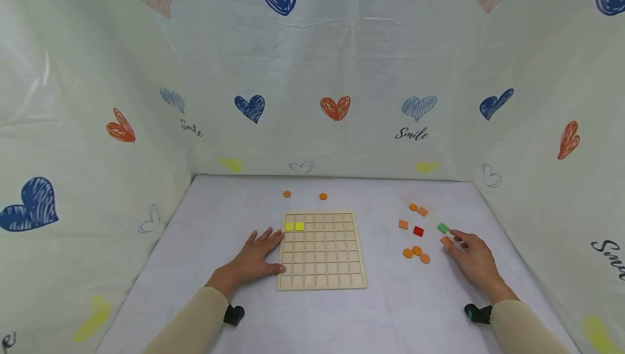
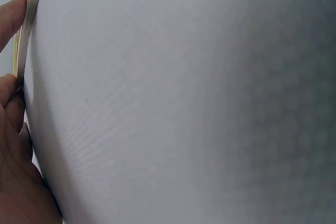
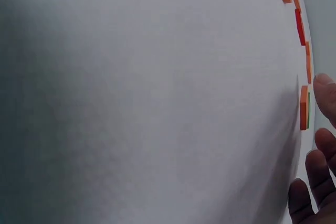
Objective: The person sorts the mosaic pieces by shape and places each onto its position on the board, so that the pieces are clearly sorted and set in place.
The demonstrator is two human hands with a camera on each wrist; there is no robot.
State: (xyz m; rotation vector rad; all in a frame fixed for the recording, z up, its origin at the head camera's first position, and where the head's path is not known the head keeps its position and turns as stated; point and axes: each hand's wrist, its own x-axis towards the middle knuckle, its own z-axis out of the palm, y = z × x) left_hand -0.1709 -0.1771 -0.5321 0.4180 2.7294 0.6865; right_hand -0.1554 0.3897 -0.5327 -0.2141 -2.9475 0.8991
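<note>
A wooden grid board [image 1: 323, 257] lies on the white table, with two yellow square tiles [image 1: 299, 226] side by side in its upper left cells. My left hand [image 1: 251, 259] is spread on the table, its fingertips and thumb at the board's left edge; the left wrist view shows them against the board's side. Over on the right, my right hand [image 1: 474, 263] hovers low, thumb and fingers apart. Its thumb is right by an orange square tile [image 1: 445, 240], and its index fingertip is beside a green square tile [image 1: 442, 228]. Nothing shows between the fingers in the right wrist view [image 3: 326, 145].
Left of the right hand lie a red square tile [image 1: 418, 231], orange square tiles [image 1: 403, 225] and several orange discs [image 1: 416, 250]. Two more orange discs [image 1: 323, 196] lie behind the board. A heart-printed curtain [image 1: 312, 71] encloses the table's back and sides.
</note>
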